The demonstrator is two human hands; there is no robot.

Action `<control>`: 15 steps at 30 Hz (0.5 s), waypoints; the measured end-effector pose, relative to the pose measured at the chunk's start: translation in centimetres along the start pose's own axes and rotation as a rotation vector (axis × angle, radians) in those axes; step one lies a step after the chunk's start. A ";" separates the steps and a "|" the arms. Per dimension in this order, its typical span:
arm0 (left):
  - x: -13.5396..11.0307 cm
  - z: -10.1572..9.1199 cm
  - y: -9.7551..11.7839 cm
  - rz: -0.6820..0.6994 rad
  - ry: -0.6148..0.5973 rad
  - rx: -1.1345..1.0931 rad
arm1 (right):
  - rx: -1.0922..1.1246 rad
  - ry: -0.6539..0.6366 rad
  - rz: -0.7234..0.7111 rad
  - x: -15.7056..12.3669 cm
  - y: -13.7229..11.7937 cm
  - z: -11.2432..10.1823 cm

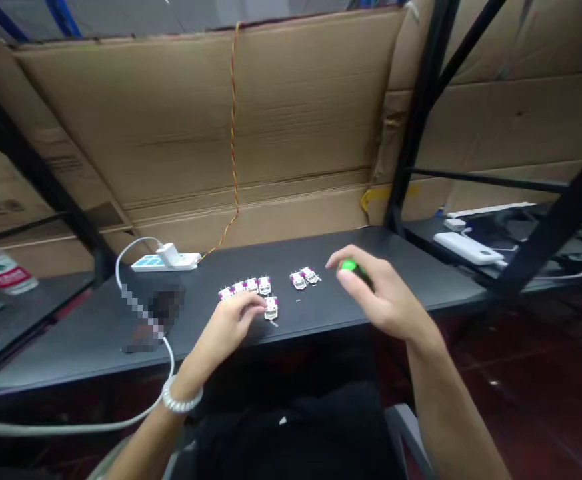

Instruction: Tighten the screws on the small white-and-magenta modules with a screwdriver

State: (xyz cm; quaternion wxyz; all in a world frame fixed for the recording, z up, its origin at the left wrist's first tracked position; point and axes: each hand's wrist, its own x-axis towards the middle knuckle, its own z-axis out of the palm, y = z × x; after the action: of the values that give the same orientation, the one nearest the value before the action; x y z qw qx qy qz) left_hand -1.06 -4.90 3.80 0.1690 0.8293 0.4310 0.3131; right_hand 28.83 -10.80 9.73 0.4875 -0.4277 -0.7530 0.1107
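My left hand (231, 325) is closed at the front edge of the black table, its fingertips pinching a small white-and-purple part (271, 307) with thin metal pins. Just behind it is a row of several similar white-and-purple parts (251, 285). Two more of these parts (304, 277) lie between my hands, with small loose bits beside them. Over the table's right half, my right hand (383, 293) is wrapped round a dark object with a bright green end (349, 265); its kind is unclear, as the palm hides most of it.
A white power strip (143, 263) with a plugged-in charger stands at the back left. Its white cable (121, 267) hangs over the front edge near my left forearm. Cardboard (295, 120) walls the back, with a twisted wire (233, 133) hanging down. Black frame posts (415, 120) stand at both sides.
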 end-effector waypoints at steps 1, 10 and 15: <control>-0.6 0.0 -0.3 -0.017 0.015 -0.013 | -0.062 -0.117 0.023 0.0 -0.4 1.1; -2.4 2.3 -1.4 -0.098 0.101 -0.104 | -0.623 -0.585 0.127 -0.2 -2.2 11.6; -2.5 2.5 -1.6 -0.019 0.126 -0.133 | -0.627 -0.613 0.127 -0.4 -1.8 12.2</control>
State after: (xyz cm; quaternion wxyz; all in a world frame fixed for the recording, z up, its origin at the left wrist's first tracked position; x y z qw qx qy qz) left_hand -1.43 -6.00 0.09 0.1991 0.7908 0.4269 0.3910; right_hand 17.85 -9.11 4.40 0.0808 -0.5477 -0.8323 0.0283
